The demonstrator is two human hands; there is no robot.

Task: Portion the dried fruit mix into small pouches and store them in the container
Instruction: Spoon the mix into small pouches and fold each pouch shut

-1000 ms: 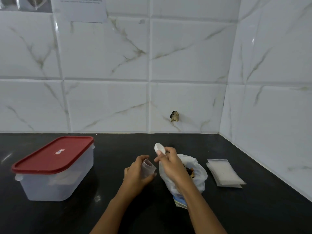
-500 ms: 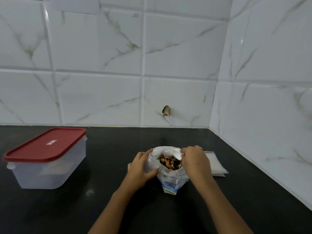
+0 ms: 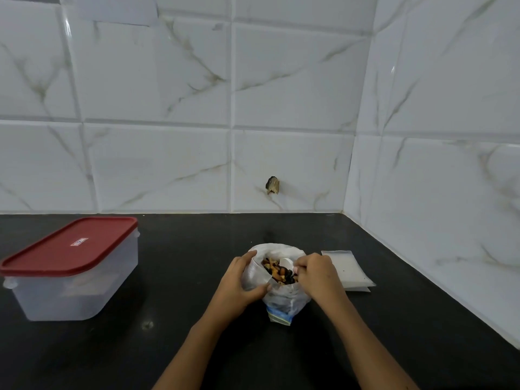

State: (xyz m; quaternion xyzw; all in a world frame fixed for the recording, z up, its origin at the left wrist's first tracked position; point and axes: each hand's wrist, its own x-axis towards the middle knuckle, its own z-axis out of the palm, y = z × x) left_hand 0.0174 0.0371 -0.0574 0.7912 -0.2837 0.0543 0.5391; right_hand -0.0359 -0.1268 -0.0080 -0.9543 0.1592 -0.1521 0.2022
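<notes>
Gripping small pouch point(image 3: 255, 274), left hand point(image 3: 235, 284); right hand point(image 3: 319, 274) curled round spoon point(image 3: 286, 262), mostly hidden inside bag point(image 3: 285, 301).

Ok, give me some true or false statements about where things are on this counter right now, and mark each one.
1. The container has its red lid on. True.
2. The bag of dried fruit mix is sealed shut. False: its top is open and the mix shows inside.
3. The stack of empty pouches lies to the right of the bag. True.
4. The left hand rests on the container. False: it holds a small pouch against the bag's left side.
5. The right hand is empty. False: it holds a white spoon at the bag's mouth.
</notes>
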